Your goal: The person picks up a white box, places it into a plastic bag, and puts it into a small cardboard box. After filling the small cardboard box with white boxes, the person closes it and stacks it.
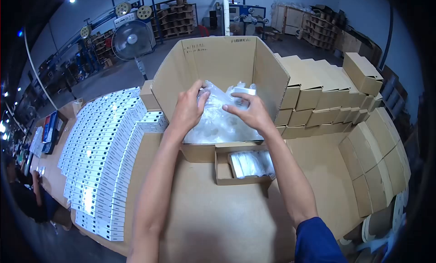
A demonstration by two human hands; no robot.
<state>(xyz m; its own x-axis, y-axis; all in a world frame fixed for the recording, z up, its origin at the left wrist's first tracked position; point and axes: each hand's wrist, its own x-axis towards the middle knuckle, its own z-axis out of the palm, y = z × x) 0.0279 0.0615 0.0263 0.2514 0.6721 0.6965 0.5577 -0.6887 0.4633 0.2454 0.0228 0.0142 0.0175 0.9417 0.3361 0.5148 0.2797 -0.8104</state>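
Note:
Over the large open carton (pixel 272 77), my left hand (pixel 190 104) pinches the edge of a clear plastic bag (pixel 215 94) between thumb and fingers. My right hand (pixel 252 112) is at the bag's other side, its thumb and forefinger curved toward the film. A small white box (pixel 246 91) shows just beyond the right fingers and seems to be in their grip; most of it is hidden. Beneath both hands, a heap of clear plastic bags (pixel 211 127) fills the bottom of the carton.
In front of the carton, a small cardboard box (pixel 243 181) holds bagged items (pixel 250 164). Rows of white boxes (pixel 97 149) stand at left. Brown cartons (pixel 313 97) are stacked at right. A fan (pixel 131 39) stands behind; another person (pixel 27 190) is at far left.

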